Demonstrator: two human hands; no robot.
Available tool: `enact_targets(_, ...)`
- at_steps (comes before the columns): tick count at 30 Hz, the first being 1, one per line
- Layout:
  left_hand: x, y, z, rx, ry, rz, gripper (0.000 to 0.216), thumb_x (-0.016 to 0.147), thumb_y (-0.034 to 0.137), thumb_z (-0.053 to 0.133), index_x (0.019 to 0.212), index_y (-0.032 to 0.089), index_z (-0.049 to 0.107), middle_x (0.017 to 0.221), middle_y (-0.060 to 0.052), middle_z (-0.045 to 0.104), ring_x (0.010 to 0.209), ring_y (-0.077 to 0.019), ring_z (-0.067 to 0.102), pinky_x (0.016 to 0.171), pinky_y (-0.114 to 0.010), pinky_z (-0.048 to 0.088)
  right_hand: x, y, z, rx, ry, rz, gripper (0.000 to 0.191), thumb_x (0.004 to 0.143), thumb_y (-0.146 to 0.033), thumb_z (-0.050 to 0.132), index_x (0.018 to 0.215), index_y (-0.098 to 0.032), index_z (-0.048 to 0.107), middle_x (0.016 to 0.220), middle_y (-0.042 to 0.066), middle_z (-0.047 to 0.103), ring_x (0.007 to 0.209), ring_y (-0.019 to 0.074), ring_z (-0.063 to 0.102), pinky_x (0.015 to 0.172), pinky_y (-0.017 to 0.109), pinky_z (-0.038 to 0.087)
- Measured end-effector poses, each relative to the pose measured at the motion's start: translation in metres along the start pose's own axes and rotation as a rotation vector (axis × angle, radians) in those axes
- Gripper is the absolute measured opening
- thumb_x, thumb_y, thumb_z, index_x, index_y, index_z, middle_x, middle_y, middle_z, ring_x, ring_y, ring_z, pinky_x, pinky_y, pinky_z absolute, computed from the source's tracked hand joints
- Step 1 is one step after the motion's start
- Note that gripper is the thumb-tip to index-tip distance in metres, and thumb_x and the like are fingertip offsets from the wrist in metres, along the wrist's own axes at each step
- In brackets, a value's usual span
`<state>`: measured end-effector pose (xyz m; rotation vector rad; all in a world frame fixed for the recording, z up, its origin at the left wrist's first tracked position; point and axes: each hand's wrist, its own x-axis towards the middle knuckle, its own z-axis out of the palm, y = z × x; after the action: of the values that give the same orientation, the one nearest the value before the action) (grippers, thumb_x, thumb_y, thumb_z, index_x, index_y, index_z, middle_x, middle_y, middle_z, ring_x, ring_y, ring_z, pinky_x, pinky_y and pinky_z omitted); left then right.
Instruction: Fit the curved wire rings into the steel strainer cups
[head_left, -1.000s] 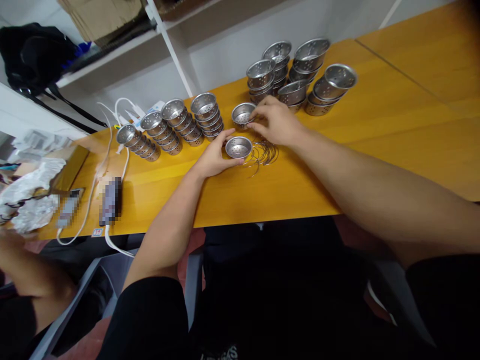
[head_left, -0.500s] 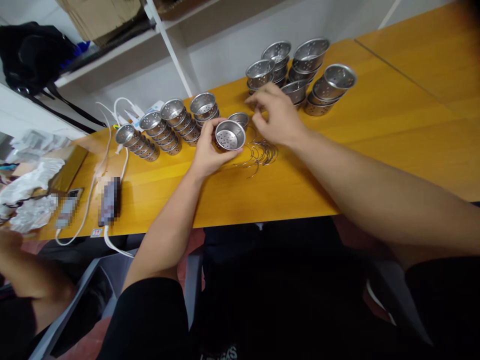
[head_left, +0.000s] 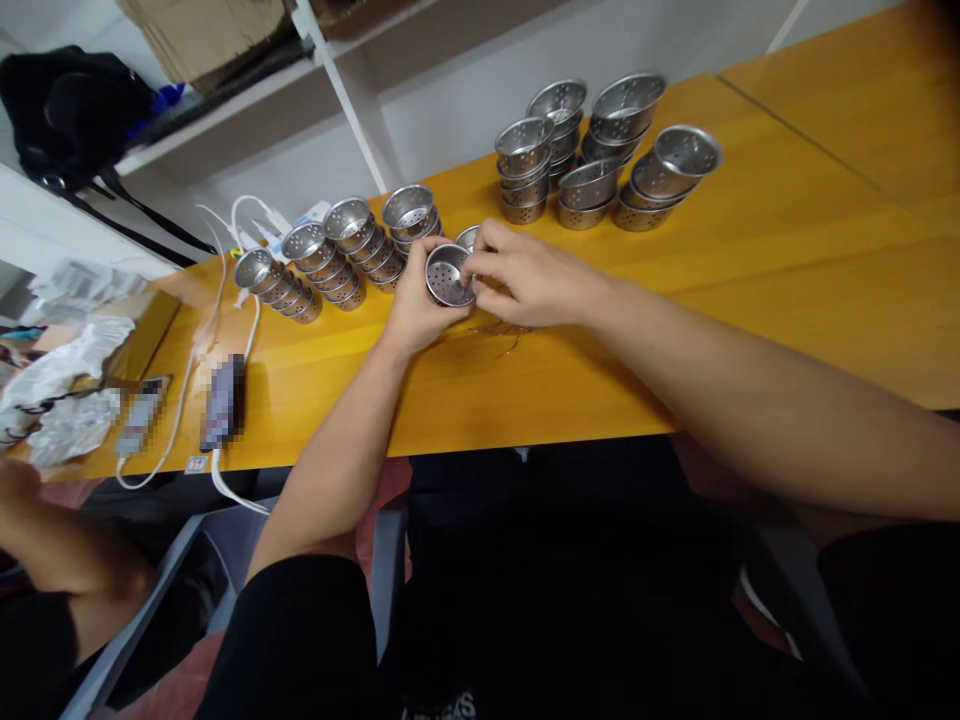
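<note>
A glossy orange wooden table (head_left: 787, 250) meets a white wall (head_left: 465, 90) (white shelving (head_left: 247, 95) above).

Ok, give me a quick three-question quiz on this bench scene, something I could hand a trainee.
1. True or false: the left hand holds a perforated metal cup lifted off the wooden table.
2. Where do the fingers of the right hand touch the cup? A) its rim B) its underside C) nowhere
3. Fill in: the leaning stacks of cups lie to the person's ____ of the held cup.

Key
1. True.
2. A: they pinch at the rim on the side away from the left hand.
3. Left; the upright stacks stand farther back to the right.
</note>
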<state>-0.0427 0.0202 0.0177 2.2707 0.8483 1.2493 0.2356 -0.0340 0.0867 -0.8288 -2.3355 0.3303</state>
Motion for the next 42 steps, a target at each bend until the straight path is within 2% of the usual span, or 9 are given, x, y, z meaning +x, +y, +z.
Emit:
enact_targets(3,0.0,0.007,0.0,-0.003,-0.032,-0.022,0.101,0.089,0.075,0.113,0.166,0.036,0.061,0.159,-0.01,0.074,0.149,-0.0391,0.078,0.135,-0.06,0.063,-0.001,-0.001,-0.004,0.008,-0.041,-0.005,0.026,0.116,-0.056,0.081,0.126,-0.033,0.089,0.144,0.015,0.076,0.126,0.0457,0.074,0.118,0.068,0.066)
enact_targets(6,0.002,0.013,-0.003,0.019,-0.076,-0.054,0.098,0.085,0.068,0.112,0.163,0.034,0.062,0.159,-0.012,0.077,0.147,-0.0394,0.078,0.135,-0.06,0.062,-0.002,0.0,-0.004,0.023,-0.052,-0.022,0.025,0.114,-0.058,0.083,0.12,-0.034,0.087,0.142,0.014,0.074,0.123,0.0425,0.073,0.116,0.065,0.067)
enact_targets(10,0.005,0.014,-0.01,0.078,-0.063,-0.039,0.091,0.081,0.062,0.113,0.154,0.032,0.068,0.154,-0.012,0.08,0.146,-0.039,0.078,0.131,-0.059,0.064,-0.003,0.005,0.003,0.052,-0.042,-0.022,0.021,0.118,-0.052,0.079,0.118,-0.032,0.085,0.141,0.014,0.068,0.123,0.039,0.073,0.119,0.064,0.067)
enact_targets(14,0.004,0.016,-0.01,0.162,-0.052,-0.015,0.083,0.08,0.039,0.107,0.152,0.03,0.067,0.151,-0.012,0.081,0.144,-0.0388,0.079,0.129,-0.056,0.065,-0.002,0.007,0.009,0.105,-0.017,-0.002,0.018,0.119,-0.046,0.078,0.113,-0.029,0.079,0.136,0.013,0.067,0.124,0.0382,0.074,0.122,0.062,0.065)
enact_targets(17,0.003,0.023,-0.005,0.226,-0.081,0.006,0.08,0.082,0.024,0.098,0.154,0.028,0.064,0.153,-0.012,0.08,0.147,-0.0383,0.08,0.131,-0.054,0.066,-0.001,0.008,0.007,0.128,0.007,0.008,0.024,0.119,-0.051,0.081,0.112,-0.029,0.076,0.137,0.013,0.07,0.125,0.0391,0.074,0.123,0.062,0.064)
enact_targets(20,0.002,0.028,-0.001,0.278,-0.098,0.03,0.083,0.083,0.017,0.097,0.157,0.027,0.062,0.154,-0.013,0.078,0.148,-0.0375,0.079,0.132,-0.052,0.067,-0.001,0.009,0.003,0.139,-0.006,0.013,0.031,0.118,-0.059,0.085,0.113,-0.03,0.076,0.14,0.014,0.072,0.124,0.0403,0.074,0.123,0.063,0.065)
enact_targets(29,0.001,0.031,-0.003,0.355,-0.193,-0.034,0.087,0.096,0.029,0.105,0.169,0.03,0.057,0.167,-0.017,0.072,0.164,-0.0438,0.07,0.147,-0.06,0.058,-0.001,0.018,0.0,0.079,-0.049,0.049,0.03,0.115,-0.054,0.088,0.109,-0.029,0.073,0.139,0.014,0.075,0.126,0.0424,0.075,0.119,0.06,0.062)
enact_targets(34,0.003,0.036,-0.003,0.329,-0.248,-0.039,0.087,0.099,0.038,0.105,0.17,0.025,0.057,0.167,-0.02,0.07,0.164,-0.0448,0.07,0.149,-0.061,0.058,0.0,0.024,-0.007,0.132,-0.079,0.012,0.033,0.115,-0.057,0.088,0.106,-0.028,0.075,0.135,0.015,0.077,0.126,0.0424,0.075,0.118,0.059,0.061)
enact_targets(42,0.001,0.047,-0.002,0.368,-0.269,-0.069,0.086,0.1,0.023,0.097,0.174,0.025,0.053,0.169,-0.02,0.066,0.169,-0.0452,0.068,0.153,-0.064,0.056,-0.001,0.031,-0.01,0.186,-0.062,-0.009,0.037,0.114,-0.061,0.09,0.101,-0.029,0.076,0.134,0.015,0.079,0.127,0.0426,0.076,0.122,0.064,0.063)
